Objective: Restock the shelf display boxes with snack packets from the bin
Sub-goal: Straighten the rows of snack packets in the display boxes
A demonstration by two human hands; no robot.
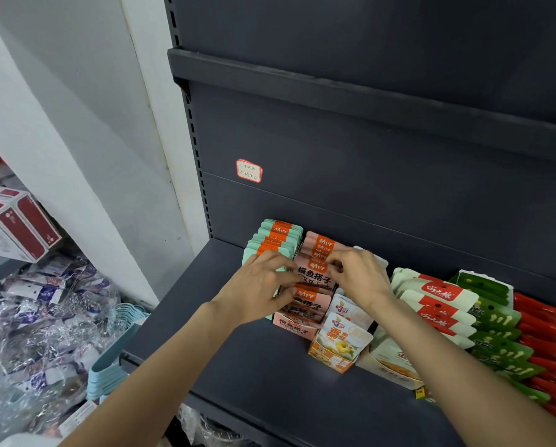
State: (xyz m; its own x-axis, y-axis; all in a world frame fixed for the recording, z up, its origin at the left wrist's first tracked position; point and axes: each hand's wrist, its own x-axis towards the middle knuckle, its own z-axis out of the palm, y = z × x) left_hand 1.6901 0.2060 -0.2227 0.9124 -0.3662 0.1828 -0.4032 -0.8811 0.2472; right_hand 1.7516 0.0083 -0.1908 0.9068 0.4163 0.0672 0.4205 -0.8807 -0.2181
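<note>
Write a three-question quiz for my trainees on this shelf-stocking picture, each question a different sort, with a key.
1. True or false: both hands are on the pink packets.
2. Which packets stand directly left of the pink ones? A) red B) mint C) green
3. Fill in: the sticker is on the shelf's back ____.

Key:
1. True: left hand and right hand pinch them.
2. B
3. panel

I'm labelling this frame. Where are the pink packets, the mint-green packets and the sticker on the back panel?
pink packets (315, 275), head view, printed front of the gripped packet
mint-green packets (278, 232), head view, top edges
sticker (249, 171), head view, its centre
</note>
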